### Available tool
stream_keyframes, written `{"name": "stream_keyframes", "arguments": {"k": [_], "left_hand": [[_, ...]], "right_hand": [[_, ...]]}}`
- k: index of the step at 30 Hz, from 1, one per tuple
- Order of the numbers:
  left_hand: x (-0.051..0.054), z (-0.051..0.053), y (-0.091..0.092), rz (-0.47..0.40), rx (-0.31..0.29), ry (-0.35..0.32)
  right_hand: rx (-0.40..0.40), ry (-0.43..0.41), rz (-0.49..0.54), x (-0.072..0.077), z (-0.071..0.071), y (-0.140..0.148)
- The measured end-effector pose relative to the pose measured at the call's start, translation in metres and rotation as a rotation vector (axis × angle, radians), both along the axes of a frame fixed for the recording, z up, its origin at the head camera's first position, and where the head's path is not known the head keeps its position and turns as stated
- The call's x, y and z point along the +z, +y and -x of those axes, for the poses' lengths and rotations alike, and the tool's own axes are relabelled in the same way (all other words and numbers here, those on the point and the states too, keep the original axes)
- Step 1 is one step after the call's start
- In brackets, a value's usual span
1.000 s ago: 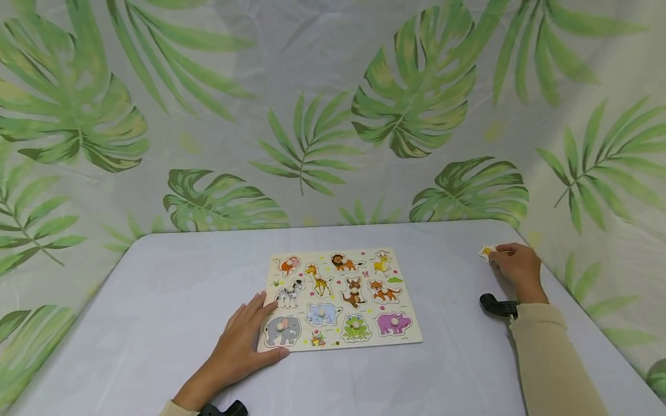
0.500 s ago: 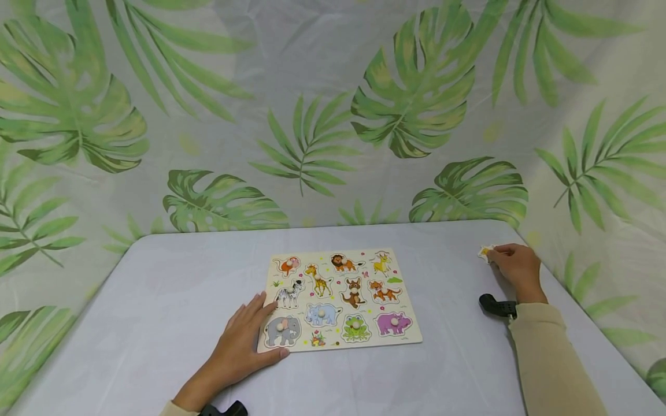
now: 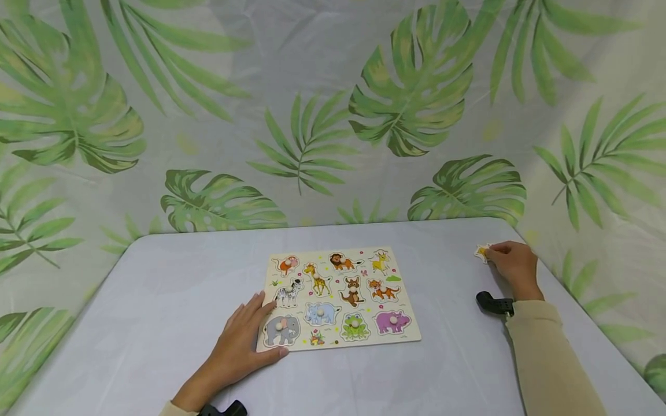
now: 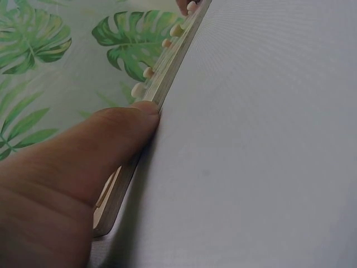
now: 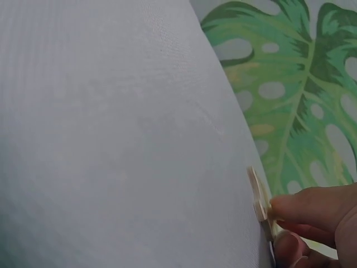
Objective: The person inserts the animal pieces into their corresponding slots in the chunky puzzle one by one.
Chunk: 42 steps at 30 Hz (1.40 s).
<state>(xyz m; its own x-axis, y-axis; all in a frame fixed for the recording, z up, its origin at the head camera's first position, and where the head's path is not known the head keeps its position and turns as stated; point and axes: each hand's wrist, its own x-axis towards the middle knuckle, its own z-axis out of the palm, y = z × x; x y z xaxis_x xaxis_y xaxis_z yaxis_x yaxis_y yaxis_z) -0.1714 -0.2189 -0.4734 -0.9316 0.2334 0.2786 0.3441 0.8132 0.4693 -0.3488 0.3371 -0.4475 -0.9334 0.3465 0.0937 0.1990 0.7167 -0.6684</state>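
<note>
In the head view, a wooden peg puzzle board (image 3: pixel 312 256) with colourful animals lies flat on the white table. My left hand (image 3: pixel 236 338) rests against its front left corner, fingers fairly straight along the left side. The left wrist view has the thumb (image 4: pixel 125 125) touching the board's front edge, with several round knobs beyond it. Far to the right, my right hand (image 3: pixel 515 267) pinches a small white-edged puzzle piece (image 3: pixel 481 252) with a yellow animal on it. Seen from the right wrist, the piece (image 5: pixel 257 195) is edge-on between thumb and finger, near the table's edge.
The white-covered table (image 3: pixel 171 289) stretches around the board and between both hands. Behind it hangs a leaf-patterned cloth (image 3: pixel 307 144), which also runs along the sides. A black wrist device (image 3: pixel 494 303) is on the right wrist, another (image 3: pixel 226 408) on the left.
The right hand and the pinched piece shift very slightly left in the head view, along with a small shift of the whole view. My left hand stays at the board.
</note>
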Motion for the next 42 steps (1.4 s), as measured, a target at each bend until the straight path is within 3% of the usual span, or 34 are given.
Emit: {"name": "stream_keyframes", "arguments": {"k": [21,28,42], "left_hand": [[0.001,0.002,0.002,-0.007,-0.010,0.022],[0.001,-0.001,0.000,-0.005,0.011,-0.024],[0.000,0.001,-0.001,0.000,0.003,-0.010]], "right_hand": [[-0.025,0.068,-0.050,0.002,-0.003,-0.001],[0.009,0.090,-0.056,0.002,0.000,-0.005],[0.052,0.120,-0.084,0.005,0.002,-0.019]]}}
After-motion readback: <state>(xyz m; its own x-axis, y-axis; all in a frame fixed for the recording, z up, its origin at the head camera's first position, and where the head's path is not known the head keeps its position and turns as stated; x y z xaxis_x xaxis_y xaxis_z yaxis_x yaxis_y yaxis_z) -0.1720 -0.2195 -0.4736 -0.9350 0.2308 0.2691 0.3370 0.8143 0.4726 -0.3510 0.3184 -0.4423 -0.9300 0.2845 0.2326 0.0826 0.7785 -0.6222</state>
